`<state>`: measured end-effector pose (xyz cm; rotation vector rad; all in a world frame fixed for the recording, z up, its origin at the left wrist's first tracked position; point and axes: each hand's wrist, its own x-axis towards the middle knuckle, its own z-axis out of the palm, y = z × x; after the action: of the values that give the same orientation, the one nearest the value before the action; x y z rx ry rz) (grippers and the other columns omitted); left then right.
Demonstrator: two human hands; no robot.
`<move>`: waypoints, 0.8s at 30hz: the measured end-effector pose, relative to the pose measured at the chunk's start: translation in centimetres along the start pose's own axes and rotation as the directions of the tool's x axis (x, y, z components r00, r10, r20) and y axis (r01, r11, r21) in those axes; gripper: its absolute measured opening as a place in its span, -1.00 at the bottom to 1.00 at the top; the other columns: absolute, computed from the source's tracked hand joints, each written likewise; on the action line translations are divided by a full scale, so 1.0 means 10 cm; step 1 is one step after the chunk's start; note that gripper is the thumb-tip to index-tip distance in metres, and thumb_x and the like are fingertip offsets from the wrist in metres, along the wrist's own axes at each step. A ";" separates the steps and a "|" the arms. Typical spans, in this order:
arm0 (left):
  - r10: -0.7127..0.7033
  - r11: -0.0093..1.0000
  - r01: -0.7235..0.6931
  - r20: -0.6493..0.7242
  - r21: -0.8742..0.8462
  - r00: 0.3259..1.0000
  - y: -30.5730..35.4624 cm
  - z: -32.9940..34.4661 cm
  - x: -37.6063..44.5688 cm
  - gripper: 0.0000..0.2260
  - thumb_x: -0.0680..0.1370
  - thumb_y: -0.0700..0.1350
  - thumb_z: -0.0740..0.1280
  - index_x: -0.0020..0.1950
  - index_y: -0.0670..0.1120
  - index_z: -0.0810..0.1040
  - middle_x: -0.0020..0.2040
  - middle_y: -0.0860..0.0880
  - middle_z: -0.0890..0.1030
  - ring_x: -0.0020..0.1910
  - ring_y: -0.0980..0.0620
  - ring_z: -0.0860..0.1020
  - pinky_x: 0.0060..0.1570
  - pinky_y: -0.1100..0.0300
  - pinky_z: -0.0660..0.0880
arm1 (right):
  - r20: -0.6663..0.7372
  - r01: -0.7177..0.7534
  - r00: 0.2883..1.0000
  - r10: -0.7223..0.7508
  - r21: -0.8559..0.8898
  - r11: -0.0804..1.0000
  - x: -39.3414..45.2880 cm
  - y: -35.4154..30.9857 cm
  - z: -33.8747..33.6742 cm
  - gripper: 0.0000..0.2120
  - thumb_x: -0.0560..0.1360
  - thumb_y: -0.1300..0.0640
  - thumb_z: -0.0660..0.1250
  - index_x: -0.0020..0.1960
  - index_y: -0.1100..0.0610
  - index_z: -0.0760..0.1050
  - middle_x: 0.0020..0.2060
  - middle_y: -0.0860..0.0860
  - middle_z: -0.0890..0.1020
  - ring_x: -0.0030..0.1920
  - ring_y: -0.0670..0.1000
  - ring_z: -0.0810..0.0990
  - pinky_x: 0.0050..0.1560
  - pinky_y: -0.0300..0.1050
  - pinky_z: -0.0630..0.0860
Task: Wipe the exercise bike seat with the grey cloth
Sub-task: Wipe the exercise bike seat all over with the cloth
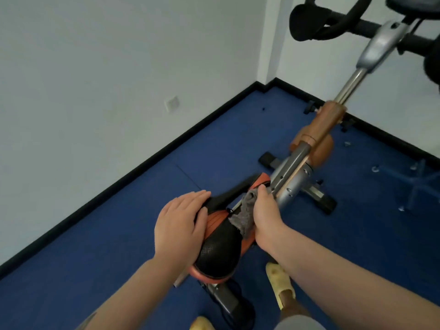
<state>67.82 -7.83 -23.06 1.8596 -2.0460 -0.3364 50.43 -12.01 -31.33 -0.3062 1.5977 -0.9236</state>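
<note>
The exercise bike seat (217, 251) is black mesh with orange trim and points away from me, low in the middle of the view. My left hand (179, 225) lies flat on the seat's left side, fingers together, steadying it. My right hand (265, 216) is closed on the grey cloth (242, 216) and presses it against the seat's right side near the narrow front. Part of the cloth is hidden under my fingers.
The bike's silver and orange frame (316, 136) runs up to the black handlebars (331, 20) at top right. Its base feet (321, 198) rest on blue floor. White walls with black skirting close the left and back. My yellow slippers (278, 282) stand below the seat.
</note>
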 end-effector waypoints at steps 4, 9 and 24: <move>0.028 0.999 -0.028 -0.025 -0.030 0.999 -0.01 0.04 -0.01 -0.68 0.57 0.02 0.10 0.26 0.13 0.48 0.22 0.21 0.54 0.24 0.20 0.43 0.31 0.21 0.26 | 0.009 0.060 0.998 -0.059 -0.101 0.993 -0.89 -0.08 0.09 -0.18 0.29 -0.46 -0.01 0.47 -0.15 0.18 0.42 0.00 0.38 0.36 0.12 0.42 0.38 0.20 0.36; 0.022 0.997 -0.026 -0.048 -0.068 0.999 -0.01 0.04 0.00 -0.73 0.57 -0.05 0.16 0.22 0.09 0.51 0.17 0.16 0.58 0.19 0.16 0.49 0.26 0.12 0.37 | 0.153 0.073 0.987 -0.053 -0.130 0.989 -1.47 0.04 0.08 -0.75 0.64 -0.14 -0.03 0.29 -0.28 0.26 0.16 -0.03 0.55 0.20 0.03 0.53 0.32 0.06 0.43; -0.026 0.996 0.020 -0.068 -0.086 0.997 0.06 0.00 -0.01 -0.74 0.56 -0.05 0.17 0.20 0.14 0.52 0.13 0.20 0.59 0.15 0.18 0.49 0.18 0.06 0.44 | 0.307 0.046 0.948 -0.079 0.113 0.993 -1.30 0.39 -0.07 -0.55 0.62 -0.16 0.04 0.50 -0.20 0.19 0.39 -0.14 0.38 0.39 -0.02 0.38 0.40 -0.01 0.33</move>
<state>67.24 -7.65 -22.83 1.8195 -1.9355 -0.3554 54.33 -0.73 -24.89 -0.4103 1.2517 -0.9526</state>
